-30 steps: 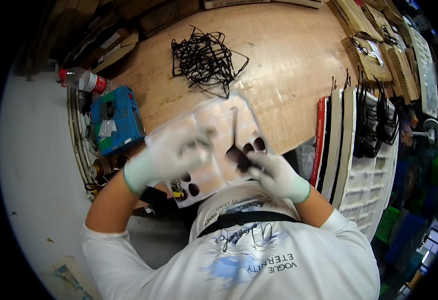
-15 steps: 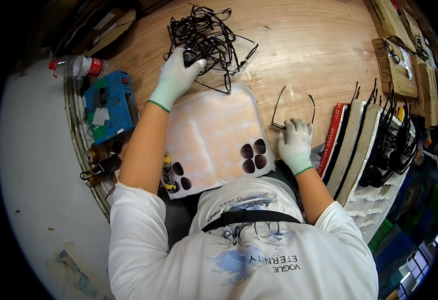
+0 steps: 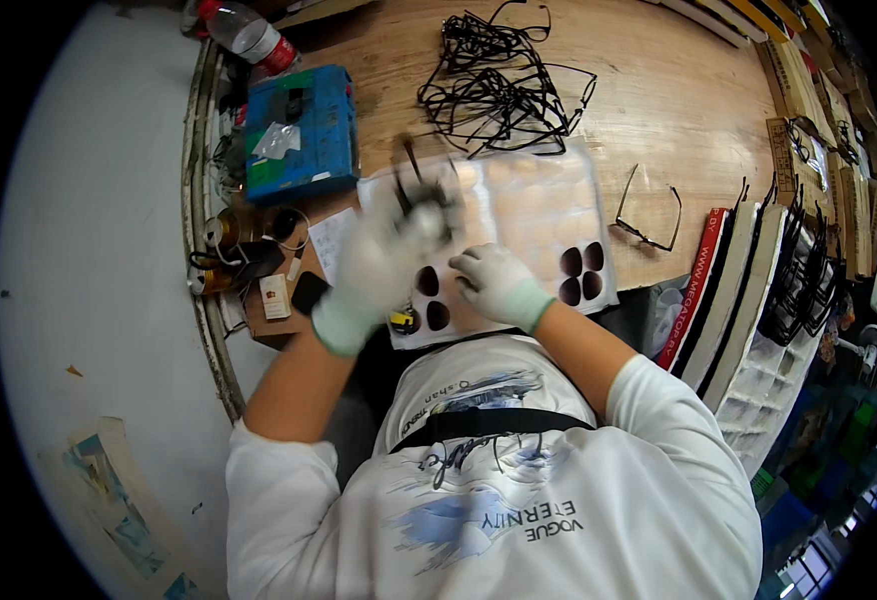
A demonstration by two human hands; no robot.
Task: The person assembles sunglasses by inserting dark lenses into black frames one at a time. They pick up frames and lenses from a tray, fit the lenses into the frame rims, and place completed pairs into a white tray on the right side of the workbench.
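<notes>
The white-gloved left hand [image 3: 379, 258] has come back from the tangled black frame pile [image 3: 499, 95] ahead, holding 1 blurred black eyeglass frame [image 3: 441, 197], now separated; beside it, the white-gloved right hand [image 3: 499, 282] curls, contents unclear.

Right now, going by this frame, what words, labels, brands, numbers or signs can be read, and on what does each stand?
Wording is left uncopied; lettering appears here:
White shirt: dark print, partly legible, upside down in view.
Red strip: pale letters, legible in part.
Bottle label: red and white, too blurred to read.
Paper sheet: marks too small to read.
</notes>
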